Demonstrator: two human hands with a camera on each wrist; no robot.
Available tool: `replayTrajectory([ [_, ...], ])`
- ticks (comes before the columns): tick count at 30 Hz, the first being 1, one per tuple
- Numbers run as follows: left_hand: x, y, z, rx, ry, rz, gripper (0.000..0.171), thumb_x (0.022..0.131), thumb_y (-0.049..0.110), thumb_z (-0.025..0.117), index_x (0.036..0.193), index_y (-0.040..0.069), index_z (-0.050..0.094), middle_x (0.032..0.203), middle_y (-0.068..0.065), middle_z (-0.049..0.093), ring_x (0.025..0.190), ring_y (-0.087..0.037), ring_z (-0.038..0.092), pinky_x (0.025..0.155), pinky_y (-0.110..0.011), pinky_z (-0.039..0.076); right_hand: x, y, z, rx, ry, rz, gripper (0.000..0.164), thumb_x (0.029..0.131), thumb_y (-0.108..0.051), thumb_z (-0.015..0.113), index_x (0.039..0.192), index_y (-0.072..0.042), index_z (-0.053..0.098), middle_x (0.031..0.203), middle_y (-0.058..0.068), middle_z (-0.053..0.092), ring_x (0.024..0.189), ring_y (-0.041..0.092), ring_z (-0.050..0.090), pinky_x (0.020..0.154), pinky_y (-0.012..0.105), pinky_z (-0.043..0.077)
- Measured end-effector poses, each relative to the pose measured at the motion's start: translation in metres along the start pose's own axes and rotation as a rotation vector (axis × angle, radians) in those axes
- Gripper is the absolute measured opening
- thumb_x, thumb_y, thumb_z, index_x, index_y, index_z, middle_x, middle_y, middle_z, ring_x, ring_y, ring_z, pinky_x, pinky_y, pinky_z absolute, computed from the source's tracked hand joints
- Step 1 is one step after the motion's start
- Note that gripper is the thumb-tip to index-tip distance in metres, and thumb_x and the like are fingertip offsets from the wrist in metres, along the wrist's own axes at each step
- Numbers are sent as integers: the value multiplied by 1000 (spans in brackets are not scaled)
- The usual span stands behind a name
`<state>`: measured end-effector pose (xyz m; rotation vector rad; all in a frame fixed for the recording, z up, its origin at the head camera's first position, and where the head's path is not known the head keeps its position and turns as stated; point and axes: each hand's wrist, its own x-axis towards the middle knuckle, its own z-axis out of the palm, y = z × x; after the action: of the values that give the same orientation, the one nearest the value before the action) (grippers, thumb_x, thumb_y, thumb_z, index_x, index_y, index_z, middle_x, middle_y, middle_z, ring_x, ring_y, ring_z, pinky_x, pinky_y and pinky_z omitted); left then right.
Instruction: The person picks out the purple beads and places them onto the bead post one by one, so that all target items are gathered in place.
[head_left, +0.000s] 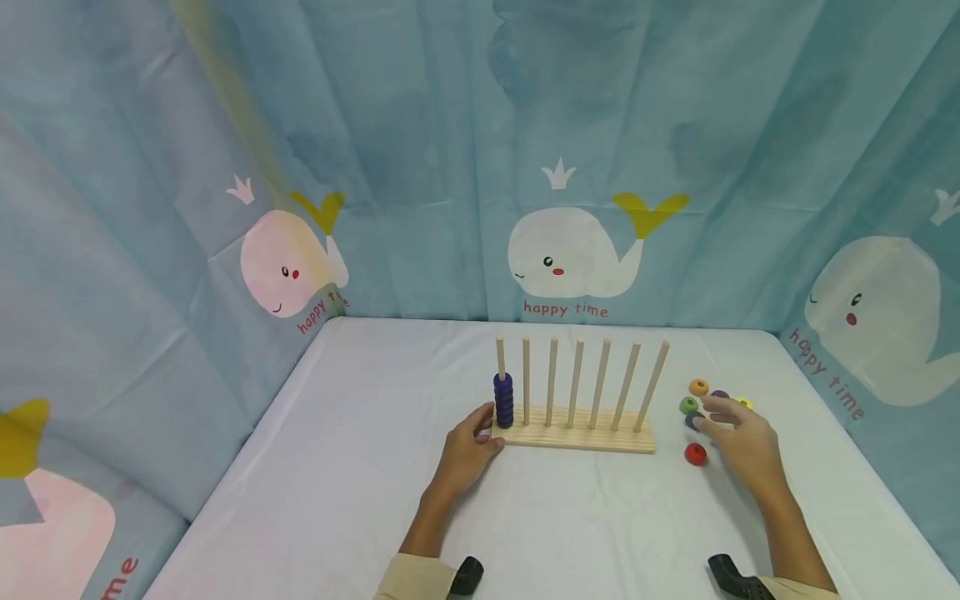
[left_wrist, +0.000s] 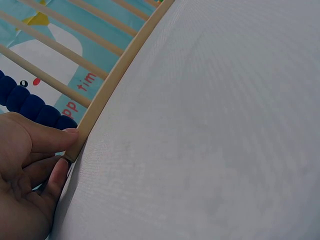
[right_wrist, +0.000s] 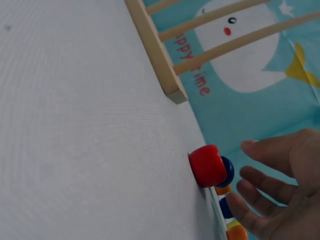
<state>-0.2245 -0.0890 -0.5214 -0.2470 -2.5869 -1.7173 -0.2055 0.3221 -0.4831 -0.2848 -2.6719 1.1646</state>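
A wooden peg rack (head_left: 577, 437) with several upright rods stands on the table. On its leftmost rod is a stack of dark blue beads (head_left: 504, 402). My left hand (head_left: 467, 450) holds the left end of the base, its thumb (left_wrist: 71, 131) on the edge. To the right of the rack, my right hand (head_left: 748, 446) hovers over loose beads, fingers parted and nothing between them. Nearest its fingertips is a dark blue bead (head_left: 693, 421); a red bead (right_wrist: 207, 166) lies closer to me. Green (head_left: 688, 405), orange (head_left: 699, 387), purple (head_left: 720, 394) and yellow (head_left: 744, 402) beads lie around, partly hidden by the hand.
A white cloth (head_left: 360, 467) covers the table. Behind and at both sides hangs a blue curtain (head_left: 420, 167) printed with whales. Black straps (head_left: 467, 575) sit at both wrists.
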Motion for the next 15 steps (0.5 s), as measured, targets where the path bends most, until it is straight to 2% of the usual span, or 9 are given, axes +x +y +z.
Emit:
replayTrajectory([
  [9,-1,2,-1,-5,-4,7,60,90,10,69,146,11,45,133,-12,58,118,-23,57,95,-36,49,1,2,2,-39,-51,-20,48,97,-32,59,136,-5,54,130,26,55,123,49,44,91,68,40],
  [15,-1,2,-1,-1,-2,10,61,90,9,69,146,10,45,133,-12,58,117,-23,58,95,-36,50,-1,2,3,-66,-43,-23,45,95,-27,63,133,-5,56,126,27,58,117,47,50,82,61,48],
])
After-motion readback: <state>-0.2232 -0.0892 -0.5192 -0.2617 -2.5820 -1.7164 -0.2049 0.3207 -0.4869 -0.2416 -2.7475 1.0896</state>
